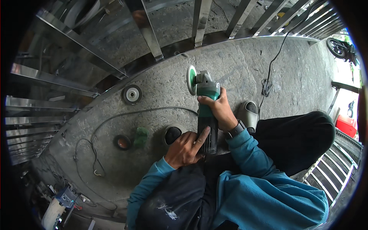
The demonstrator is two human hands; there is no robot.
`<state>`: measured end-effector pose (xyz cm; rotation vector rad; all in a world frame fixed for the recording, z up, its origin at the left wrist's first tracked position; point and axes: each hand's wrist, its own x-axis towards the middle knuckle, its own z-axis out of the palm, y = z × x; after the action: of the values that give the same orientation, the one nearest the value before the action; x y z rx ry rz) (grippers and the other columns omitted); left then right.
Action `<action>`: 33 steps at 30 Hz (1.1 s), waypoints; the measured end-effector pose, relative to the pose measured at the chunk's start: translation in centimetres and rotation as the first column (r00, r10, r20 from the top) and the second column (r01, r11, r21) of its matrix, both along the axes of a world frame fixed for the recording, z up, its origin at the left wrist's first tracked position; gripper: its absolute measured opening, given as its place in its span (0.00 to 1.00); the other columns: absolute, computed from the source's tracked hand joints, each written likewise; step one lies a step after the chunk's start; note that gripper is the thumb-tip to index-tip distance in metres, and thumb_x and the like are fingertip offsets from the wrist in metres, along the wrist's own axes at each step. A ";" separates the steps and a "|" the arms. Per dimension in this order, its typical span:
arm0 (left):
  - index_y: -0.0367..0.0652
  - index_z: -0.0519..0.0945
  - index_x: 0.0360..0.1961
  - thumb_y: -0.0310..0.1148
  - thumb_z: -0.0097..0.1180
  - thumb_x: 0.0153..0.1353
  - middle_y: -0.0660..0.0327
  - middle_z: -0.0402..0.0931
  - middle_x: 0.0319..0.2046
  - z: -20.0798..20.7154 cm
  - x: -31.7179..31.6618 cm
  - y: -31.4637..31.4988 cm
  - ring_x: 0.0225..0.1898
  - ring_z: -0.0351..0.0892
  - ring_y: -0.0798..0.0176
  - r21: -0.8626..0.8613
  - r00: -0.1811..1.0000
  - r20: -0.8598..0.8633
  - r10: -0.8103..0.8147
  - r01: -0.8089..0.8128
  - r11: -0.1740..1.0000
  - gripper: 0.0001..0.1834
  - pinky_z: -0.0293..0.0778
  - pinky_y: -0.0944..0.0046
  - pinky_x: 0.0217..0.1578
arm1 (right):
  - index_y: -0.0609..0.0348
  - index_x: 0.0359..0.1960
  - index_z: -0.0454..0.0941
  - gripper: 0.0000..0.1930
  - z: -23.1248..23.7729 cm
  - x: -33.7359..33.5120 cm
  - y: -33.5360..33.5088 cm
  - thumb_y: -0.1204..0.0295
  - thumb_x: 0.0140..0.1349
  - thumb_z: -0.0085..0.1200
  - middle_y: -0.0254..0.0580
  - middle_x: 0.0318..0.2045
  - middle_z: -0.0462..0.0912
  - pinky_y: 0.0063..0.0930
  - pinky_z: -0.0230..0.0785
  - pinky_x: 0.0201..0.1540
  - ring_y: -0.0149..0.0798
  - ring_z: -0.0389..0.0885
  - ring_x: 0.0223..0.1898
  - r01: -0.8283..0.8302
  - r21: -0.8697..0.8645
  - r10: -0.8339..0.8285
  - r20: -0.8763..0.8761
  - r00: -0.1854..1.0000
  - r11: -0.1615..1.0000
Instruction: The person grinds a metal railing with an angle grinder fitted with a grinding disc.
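Note:
A green and black angle grinder (207, 111) with a grey metal head is held over my lap, its head pointing away from me. On the head sits a white-edged disc with a green back (191, 80), turned on edge toward the left. My right hand (221, 108) is wrapped round the green body just behind the head. My left hand (184, 150) grips the black rear end, with the index finger laid along the casing; some of its fingers are hidden underneath. Whether the disc spins, I cannot tell.
On the concrete floor (234, 61) lie a round grey disc (132, 94), a dark round piece with a reddish middle (122, 142) and a green pad (141, 137). A cord (149, 110) loops leftward. Shiny metal bars (147, 32) stand ahead and left. A red box (346, 125) is far right.

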<state>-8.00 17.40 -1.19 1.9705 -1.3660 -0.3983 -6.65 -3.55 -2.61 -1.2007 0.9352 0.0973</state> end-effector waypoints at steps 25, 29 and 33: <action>0.35 0.63 0.72 0.53 0.46 0.75 0.40 0.66 0.63 -10.0 -1.0 14.2 0.62 0.70 0.35 0.410 0.432 0.214 0.876 -0.854 0.321 0.37 0.68 0.45 0.61 | 0.68 0.65 0.58 0.45 -1.3 0.4 2.8 0.71 0.49 0.76 0.49 0.48 0.77 0.32 0.75 0.50 0.39 0.79 0.48 -0.345 -0.035 0.345 0.022 0.938 0.938; 0.37 0.65 0.70 0.51 0.40 0.78 0.47 0.74 0.61 -9.0 1.1 11.5 0.61 0.75 0.45 0.378 -0.168 -0.548 0.819 -0.923 0.064 0.32 0.69 0.46 0.62 | 0.70 0.64 0.57 0.48 -1.4 0.1 3.6 0.66 0.45 0.77 0.61 0.53 0.77 0.40 0.73 0.57 0.52 0.79 0.55 -0.461 -0.161 0.467 0.002 0.884 0.873; 0.38 0.70 0.66 0.53 0.43 0.77 0.54 0.74 0.61 -5.3 4.0 6.8 0.60 0.76 0.55 0.326 -0.245 -0.880 0.407 -0.935 0.142 0.31 0.72 0.50 0.60 | 0.69 0.66 0.57 0.49 -1.4 -0.1 4.5 0.67 0.45 0.77 0.56 0.53 0.76 0.38 0.72 0.58 0.48 0.78 0.55 -0.504 -0.269 0.533 0.043 0.845 0.821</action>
<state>-4.01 24.25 -6.51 1.2502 0.6586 -0.2793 -6.79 0.95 -4.00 -1.6599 0.5011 0.3529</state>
